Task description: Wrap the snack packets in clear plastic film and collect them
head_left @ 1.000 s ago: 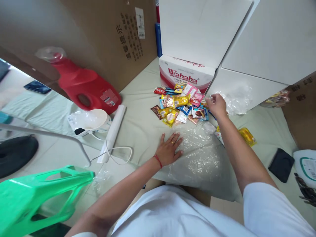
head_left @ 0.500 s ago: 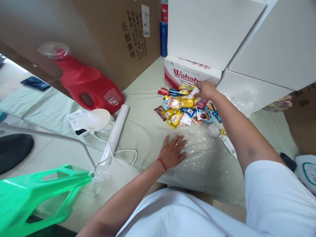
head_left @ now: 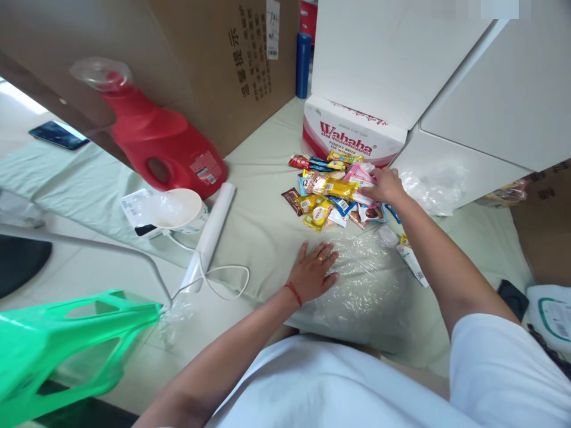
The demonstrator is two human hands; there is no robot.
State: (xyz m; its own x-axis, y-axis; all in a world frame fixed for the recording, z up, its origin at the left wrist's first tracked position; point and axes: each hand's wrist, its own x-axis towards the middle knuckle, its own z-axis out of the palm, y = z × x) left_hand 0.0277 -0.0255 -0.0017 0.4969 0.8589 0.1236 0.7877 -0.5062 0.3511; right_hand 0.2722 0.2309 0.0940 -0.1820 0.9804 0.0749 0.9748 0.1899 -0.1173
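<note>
My left hand (head_left: 313, 272) lies flat with fingers spread on the cloth, at the left edge of a clear plastic bag (head_left: 366, 279). A ring and a red string bracelet are on it. My right hand (head_left: 384, 185) reaches over a heap of wrapped snacks (head_left: 317, 213), its fingers closed on a pink snack packet (head_left: 357, 176). Part of that packet is under the fingers. Beside the packet lies a yellow snack packet (head_left: 341, 188), with a dark brown packet (head_left: 291, 201) at the heap's left edge. Below my right forearm is a white and green packet (head_left: 412, 264).
Behind the heap stands a white and red Wahaha box (head_left: 357, 134). To the left are a red jug (head_left: 167, 139), a paper tub (head_left: 182, 211), a white roll (head_left: 214, 229) with a cable, and a green stool (head_left: 66, 351). Crumpled clear plastic (head_left: 439, 184) lies at right.
My right hand has come down and slightly right, away from the box front onto the heap. The pink packet now shows at its fingers. My left hand stays in place.
</note>
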